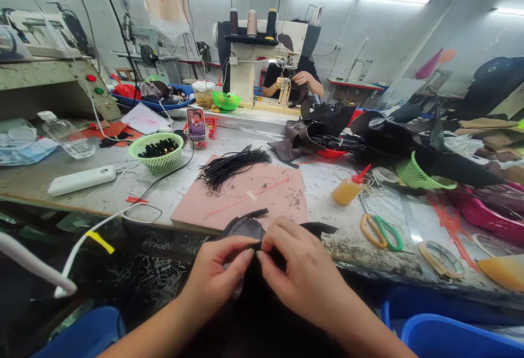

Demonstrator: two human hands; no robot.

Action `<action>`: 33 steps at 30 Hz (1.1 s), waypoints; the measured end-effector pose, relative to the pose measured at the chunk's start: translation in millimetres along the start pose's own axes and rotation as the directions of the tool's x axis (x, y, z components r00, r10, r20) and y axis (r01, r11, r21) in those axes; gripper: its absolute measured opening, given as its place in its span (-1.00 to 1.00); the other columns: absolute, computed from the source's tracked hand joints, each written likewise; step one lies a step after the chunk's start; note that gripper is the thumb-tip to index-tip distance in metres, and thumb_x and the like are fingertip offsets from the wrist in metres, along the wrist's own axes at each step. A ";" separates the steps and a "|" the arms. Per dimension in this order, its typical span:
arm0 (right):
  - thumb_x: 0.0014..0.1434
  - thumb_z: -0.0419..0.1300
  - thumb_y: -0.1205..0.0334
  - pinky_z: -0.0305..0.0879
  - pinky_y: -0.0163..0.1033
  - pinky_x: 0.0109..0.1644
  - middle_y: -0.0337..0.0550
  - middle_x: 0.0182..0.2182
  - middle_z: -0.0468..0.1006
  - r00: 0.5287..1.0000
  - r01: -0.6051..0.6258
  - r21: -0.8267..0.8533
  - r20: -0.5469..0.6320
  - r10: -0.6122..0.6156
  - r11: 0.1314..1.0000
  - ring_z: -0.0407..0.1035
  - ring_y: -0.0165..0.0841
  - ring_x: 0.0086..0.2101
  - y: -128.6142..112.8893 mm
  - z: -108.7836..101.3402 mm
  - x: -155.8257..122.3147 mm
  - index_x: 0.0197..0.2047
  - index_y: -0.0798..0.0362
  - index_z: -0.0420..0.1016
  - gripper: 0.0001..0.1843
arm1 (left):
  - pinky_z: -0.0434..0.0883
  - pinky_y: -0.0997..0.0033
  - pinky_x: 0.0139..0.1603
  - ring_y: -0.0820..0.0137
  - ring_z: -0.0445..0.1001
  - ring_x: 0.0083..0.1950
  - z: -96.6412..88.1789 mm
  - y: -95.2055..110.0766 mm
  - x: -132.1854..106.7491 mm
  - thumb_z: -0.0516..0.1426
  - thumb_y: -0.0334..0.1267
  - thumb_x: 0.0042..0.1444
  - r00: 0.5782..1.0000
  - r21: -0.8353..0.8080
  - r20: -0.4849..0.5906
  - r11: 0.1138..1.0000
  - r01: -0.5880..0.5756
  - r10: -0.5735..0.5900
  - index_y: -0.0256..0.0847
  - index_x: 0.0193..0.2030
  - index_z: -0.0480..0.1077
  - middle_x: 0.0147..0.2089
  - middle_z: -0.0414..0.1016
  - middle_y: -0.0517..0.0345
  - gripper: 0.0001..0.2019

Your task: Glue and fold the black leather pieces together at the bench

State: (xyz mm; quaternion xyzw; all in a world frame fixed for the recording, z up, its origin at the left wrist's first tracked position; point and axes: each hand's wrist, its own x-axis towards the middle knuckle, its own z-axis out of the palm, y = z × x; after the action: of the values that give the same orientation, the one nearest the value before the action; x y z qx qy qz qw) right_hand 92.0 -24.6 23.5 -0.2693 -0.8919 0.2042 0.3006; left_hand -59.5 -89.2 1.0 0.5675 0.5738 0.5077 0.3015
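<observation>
Both my hands meet at the front edge of the bench, pinching the edge of a dark leather piece. My left hand is closed, thumb and index finger pressed on the material. Right beside it, my right hand pinches the same edge, its fingertips almost touching the left ones. The rest of the piece spreads behind my fingers, and much of it is hidden by them. Just beyond lies a pink board, with a bundle of black cords on its far left part.
Green-and-orange scissors, a glue bottle and a tape roll lie to the right. A green basket, a propped phone and a white power bank stand left. Opposite, a person works at a sewing machine.
</observation>
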 end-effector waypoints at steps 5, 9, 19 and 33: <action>0.06 -0.01 0.46 0.18 -0.34 -0.43 -0.19 -0.48 0.35 0.991 0.087 -0.021 -0.095 -0.089 0.996 0.23 -0.41 -0.48 -1.0 8.2 -2.5 -0.51 0.05 0.23 -0.83 | 0.51 0.38 -0.23 0.27 0.59 -0.29 -2.0 2.6 4.4 0.13 -0.36 -0.01 0.999 0.027 -0.044 1.000 -0.017 0.018 -0.15 -0.27 0.58 -0.31 0.64 0.09 -0.79; 0.07 -0.05 0.47 0.22 -0.30 -0.42 -0.16 -0.47 0.39 0.994 0.089 -0.063 -0.058 -0.093 0.994 0.28 -0.38 -0.47 -3.4 8.6 -3.2 -0.47 0.06 0.21 -0.84 | 0.52 0.41 -0.29 0.26 0.60 -0.33 -1.8 -0.4 4.6 0.14 -0.36 -0.03 0.996 0.075 -0.076 0.997 -0.030 0.036 -0.15 -0.31 0.58 -0.33 0.64 0.09 -0.80; 0.05 -0.01 0.41 0.15 -0.34 -0.47 -0.24 -0.51 0.35 0.992 0.024 -0.054 -0.120 -0.030 0.998 0.23 -0.43 -0.54 -1.8 11.1 2.1 -0.49 0.03 0.17 -0.87 | 0.50 0.48 -0.36 0.33 0.58 -0.41 3.3 2.3 2.5 0.14 -0.36 -0.04 0.985 0.034 -0.173 0.999 -0.025 0.030 -0.19 -0.38 0.57 -0.42 0.63 0.12 -0.85; -0.02 0.16 0.27 0.00 -0.30 -0.45 -0.30 -0.56 0.37 0.995 -0.081 -0.189 -0.081 0.067 0.979 0.22 -0.41 -0.54 5.0 -0.2 -3.7 -0.46 0.03 0.29 -0.91 | 0.47 0.52 -0.36 0.39 0.52 -0.41 3.6 -9.0 1.5 0.23 -0.28 -0.09 0.961 -0.239 -0.169 0.955 0.177 -0.221 -0.21 -0.42 0.52 -0.46 0.59 0.17 -0.92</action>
State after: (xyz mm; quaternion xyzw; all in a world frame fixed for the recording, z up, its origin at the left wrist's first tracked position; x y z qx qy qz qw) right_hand 96.3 -22.9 19.4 -0.3374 -0.8851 0.1181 0.2982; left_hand -59.5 -85.4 -8.1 0.4173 0.5946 0.5883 0.3553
